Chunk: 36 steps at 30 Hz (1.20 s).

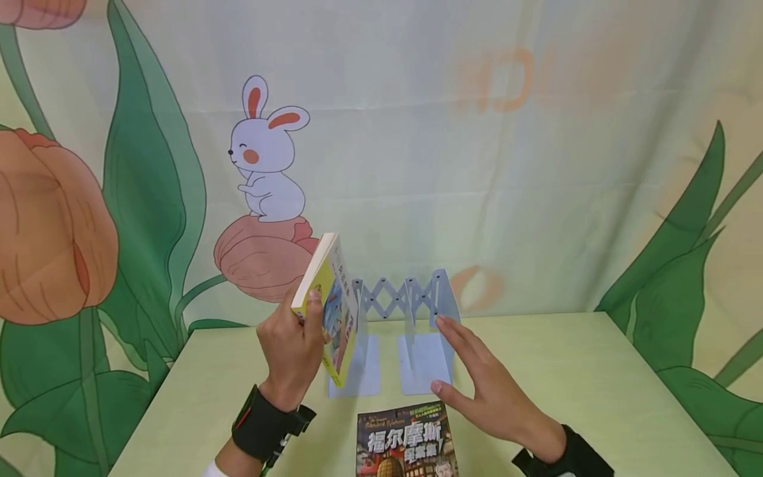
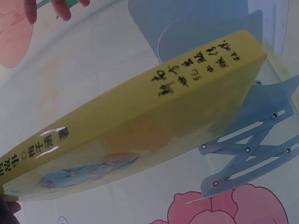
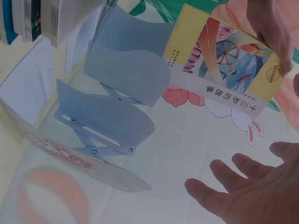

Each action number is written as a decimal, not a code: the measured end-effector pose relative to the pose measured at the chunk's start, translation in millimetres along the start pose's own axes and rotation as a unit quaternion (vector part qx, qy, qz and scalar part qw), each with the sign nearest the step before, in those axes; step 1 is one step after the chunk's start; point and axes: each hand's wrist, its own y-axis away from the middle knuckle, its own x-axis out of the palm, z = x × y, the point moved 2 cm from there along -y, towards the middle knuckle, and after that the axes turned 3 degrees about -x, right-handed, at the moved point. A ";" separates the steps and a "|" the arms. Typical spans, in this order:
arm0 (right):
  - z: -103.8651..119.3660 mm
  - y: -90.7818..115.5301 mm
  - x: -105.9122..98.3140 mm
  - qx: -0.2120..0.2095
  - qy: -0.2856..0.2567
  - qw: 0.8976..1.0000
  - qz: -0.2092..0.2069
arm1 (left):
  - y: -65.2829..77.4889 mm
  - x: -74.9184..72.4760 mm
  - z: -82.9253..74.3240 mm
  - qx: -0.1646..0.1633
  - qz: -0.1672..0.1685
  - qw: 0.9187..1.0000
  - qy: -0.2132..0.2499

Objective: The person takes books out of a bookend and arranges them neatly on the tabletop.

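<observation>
My left hand (image 1: pixel 291 354) grips a yellow-spined paperback book (image 1: pixel 341 324) by its near edge, thumb on the cover. The book is held tilted above the left end of a pale blue metal expandable bookend (image 1: pixel 426 354). In the left wrist view the spine (image 2: pixel 201 65) of the book shows black lettering, with the bookend's crossed arms (image 2: pixel 247 149) behind it. My right hand (image 1: pixel 495 394), fingers spread and extended, is beside the bookend's right end and holds nothing. A dark-covered book (image 1: pixel 406 440) lies on the table in front, partly cut off by the frame.
The table (image 1: pixel 554 371) has a pale yellow-green top. Several books (image 3: pixel 44 18) show at the upper left corner of the right wrist view. Behind the table hangs a cloth backdrop (image 1: pixel 381 152) printed with a rabbit, flowers and leaves.
</observation>
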 end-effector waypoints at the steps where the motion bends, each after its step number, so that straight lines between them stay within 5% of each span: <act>1: 0.5 -0.5 -0.8 -0.001 0.002 1.000 0.001 | 0.0 -0.3 -0.1 -0.001 -0.001 1.000 0.000; 16: 3.8 -4.0 -5.0 -0.002 0.005 1.000 -0.007 | -8.1 -5.7 -11.6 0.007 -0.040 0.999 0.031; 36: 6.1 -7.9 -9.1 -0.006 0.007 1.000 -0.010 | -12.9 -8.7 -24.3 -0.027 -0.040 0.995 0.091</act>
